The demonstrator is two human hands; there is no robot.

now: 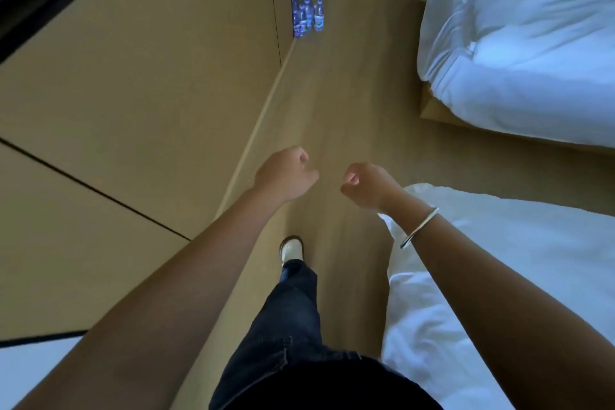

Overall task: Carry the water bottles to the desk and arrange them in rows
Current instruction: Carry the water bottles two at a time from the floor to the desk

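2 hands reach forward over the wooden floor (332, 103), holding nothing. The left hand (283, 176) has its fingers loosely curled; the right hand (369, 185), a bangle (420, 227) on its wrist, likewise. The water bottles (307, 14) stand upright in a cluster on the floor, against the wooden wall panel (166, 60), well apart from both hands. White bedding (519, 43) lies at right.

No readable text
The water bottles (307, 13) carry labels, but they are too small and blurred to read.
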